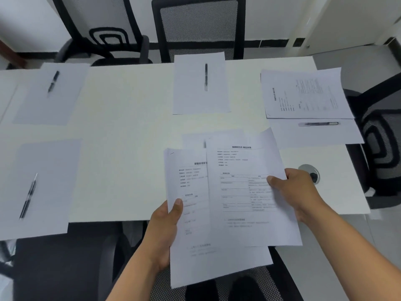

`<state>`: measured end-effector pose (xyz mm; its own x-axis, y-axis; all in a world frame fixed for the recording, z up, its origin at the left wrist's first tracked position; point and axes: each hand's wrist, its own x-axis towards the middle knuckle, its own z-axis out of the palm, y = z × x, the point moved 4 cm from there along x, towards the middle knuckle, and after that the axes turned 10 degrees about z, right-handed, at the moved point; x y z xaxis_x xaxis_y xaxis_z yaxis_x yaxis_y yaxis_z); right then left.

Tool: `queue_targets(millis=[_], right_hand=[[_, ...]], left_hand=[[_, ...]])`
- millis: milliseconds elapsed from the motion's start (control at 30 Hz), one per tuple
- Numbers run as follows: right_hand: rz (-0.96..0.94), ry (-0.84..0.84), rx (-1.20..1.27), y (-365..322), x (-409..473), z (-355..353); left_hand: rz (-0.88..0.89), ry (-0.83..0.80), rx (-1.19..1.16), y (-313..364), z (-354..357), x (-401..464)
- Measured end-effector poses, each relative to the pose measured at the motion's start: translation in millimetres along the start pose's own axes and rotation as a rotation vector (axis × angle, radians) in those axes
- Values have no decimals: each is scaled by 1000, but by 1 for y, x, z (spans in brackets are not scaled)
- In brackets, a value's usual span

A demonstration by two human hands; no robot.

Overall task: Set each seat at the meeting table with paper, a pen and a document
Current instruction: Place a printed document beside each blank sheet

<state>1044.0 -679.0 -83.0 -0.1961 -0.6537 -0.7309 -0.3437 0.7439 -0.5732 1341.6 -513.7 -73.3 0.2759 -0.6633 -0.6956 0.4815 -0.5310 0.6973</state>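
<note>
My left hand point(163, 231) grips a stack of printed documents point(191, 246) by its left edge, thumb on top. My right hand point(297, 192) pinches a separate printed document point(245, 192) at its right edge, held over the stack and above the near seat's blank sheet point(217, 135), whose pen is mostly hidden. Blank sheets with pens lie at the far middle seat point(200, 83), far left seat point(52, 92) and near left seat point(41, 183). The right end seat has a document point(303, 94) over paper with a pen point(321, 124).
The white meeting table point(130, 131) is ringed by black mesh chairs: two at the far side point(198, 27), one at the right point(382, 135), one near left point(65, 266). A round metal cable grommet point(312, 170) sits in the tabletop by my right hand.
</note>
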Motion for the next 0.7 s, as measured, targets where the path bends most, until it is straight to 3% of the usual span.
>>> queue_targets(millis=[400, 700], right_hand=[[-103, 185, -200, -24, 38, -7], [-125, 226, -287, -22, 46, -1]], left_hand=[[43, 45, 0, 30, -13, 10], [35, 96, 5, 39, -22, 11]])
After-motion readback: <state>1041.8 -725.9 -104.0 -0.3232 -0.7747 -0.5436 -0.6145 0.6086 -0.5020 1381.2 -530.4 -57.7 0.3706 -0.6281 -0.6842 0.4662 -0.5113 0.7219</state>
